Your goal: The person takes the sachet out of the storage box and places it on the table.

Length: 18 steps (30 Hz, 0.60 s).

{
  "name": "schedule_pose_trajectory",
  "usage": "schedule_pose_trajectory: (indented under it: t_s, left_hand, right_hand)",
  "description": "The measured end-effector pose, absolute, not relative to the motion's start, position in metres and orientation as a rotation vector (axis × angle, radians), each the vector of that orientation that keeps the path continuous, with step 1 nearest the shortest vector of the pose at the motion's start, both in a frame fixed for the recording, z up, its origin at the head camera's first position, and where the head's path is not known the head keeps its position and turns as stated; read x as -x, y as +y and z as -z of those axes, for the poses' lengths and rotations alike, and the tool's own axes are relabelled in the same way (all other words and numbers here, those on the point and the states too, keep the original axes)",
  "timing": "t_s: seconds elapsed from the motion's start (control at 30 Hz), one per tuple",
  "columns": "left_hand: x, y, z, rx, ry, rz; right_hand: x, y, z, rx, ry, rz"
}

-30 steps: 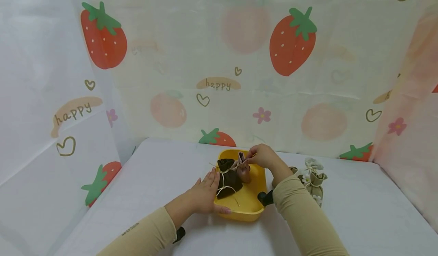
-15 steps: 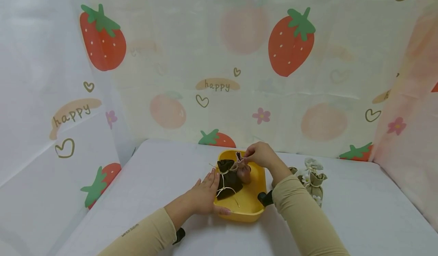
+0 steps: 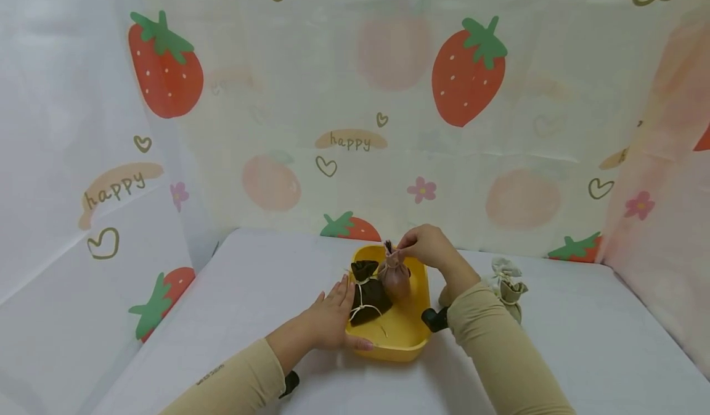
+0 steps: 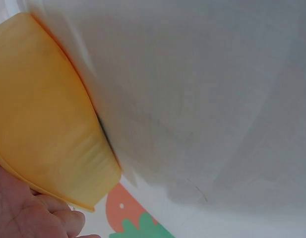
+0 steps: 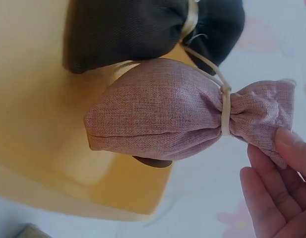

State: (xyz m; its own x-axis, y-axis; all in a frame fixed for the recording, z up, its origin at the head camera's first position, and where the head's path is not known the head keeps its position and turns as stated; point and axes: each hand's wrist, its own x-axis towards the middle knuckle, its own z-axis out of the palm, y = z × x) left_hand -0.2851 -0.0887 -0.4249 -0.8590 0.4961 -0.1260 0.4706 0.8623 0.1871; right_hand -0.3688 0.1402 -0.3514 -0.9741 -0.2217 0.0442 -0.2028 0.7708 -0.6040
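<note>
My right hand (image 3: pixel 429 246) pinches the gathered top of a dusty-pink drawstring pouch (image 5: pixel 157 109) between thumb and fingers. The pouch hangs over the yellow plastic bin (image 3: pixel 405 335), close beside a black drawstring pouch (image 3: pixel 370 301) in the bin's left part. Cream cord ties the neck of each pouch. A small dark shape (image 5: pixel 153 162) peeks out from behind the pink cloth in the right wrist view. My left hand (image 3: pixel 330 316) rests along the bin's left side, fingers straight at the rim, thumb by the front corner. The left wrist view shows the bin's outer wall (image 4: pixel 48 109).
Right of the bin, partly behind my right forearm, stand a white pouch (image 3: pixel 505 267) and a beige pouch (image 3: pixel 511 295). The white-covered table (image 3: pixel 266 279) meets a strawberry-print cloth (image 3: pixel 355 180) close behind the bin. More cloth hangs on both sides.
My right hand has risen a little with the pink pouch, which now hangs straighter and higher beside the black pouch. My left hand has stayed on the bin.
</note>
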Motion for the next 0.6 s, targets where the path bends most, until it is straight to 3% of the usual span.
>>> schedule_pose_trajectory:
  t_s: [0.6]
  left_hand:
    - [0.287, -0.087, 0.426, -0.755, 2.873, -0.2]
  right_hand:
    - [0.347, 0.161, 0.324, 0.433, 3.0, 0.974]
